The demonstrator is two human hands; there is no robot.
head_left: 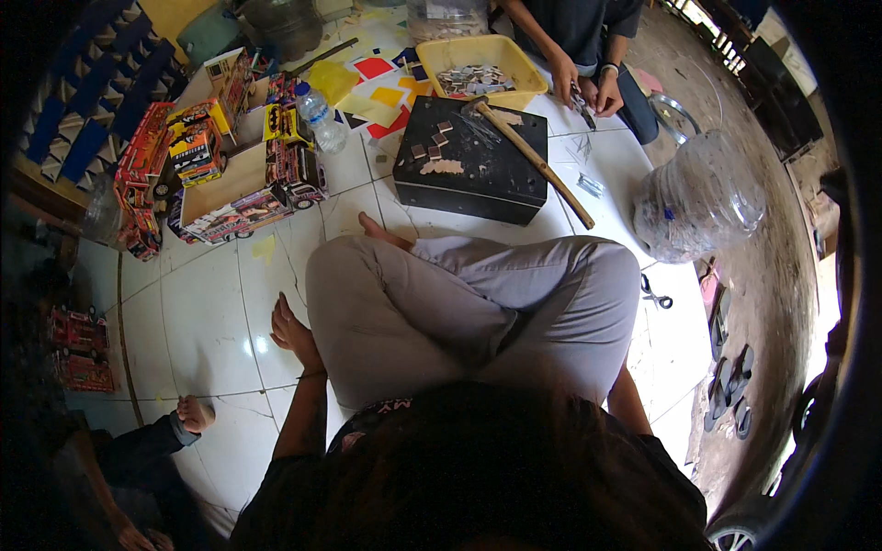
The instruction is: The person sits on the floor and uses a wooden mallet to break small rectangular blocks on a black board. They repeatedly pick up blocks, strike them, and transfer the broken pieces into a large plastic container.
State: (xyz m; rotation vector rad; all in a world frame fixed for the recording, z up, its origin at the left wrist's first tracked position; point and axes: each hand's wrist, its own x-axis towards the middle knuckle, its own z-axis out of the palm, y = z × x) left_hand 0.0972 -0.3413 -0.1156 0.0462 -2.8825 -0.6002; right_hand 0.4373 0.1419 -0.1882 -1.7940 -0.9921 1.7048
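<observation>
My left hand (292,329) hangs beside my left knee, just above or on the white tiles. Its fingers are apart and nothing is in them. Of my right arm only the forearm (627,401) shows; the hand is hidden past my right thigh. In front of my crossed legs stands a black box (469,208). On it lie a wooden-handled hammer (537,165), several small brown square pieces (418,151) and thin metal bits. The hammer's handle juts over the box's right edge. Neither hand touches these things.
A yellow basin (424,75) of small squares stands behind the box. A co-worker's hands (588,92) hold a pliers-like tool. Toy trucks (234,207) and a water bottle (317,118) are at left. At right are a plastic container (703,197), scissors (656,294) and sandals (726,381). Another person sits lower left.
</observation>
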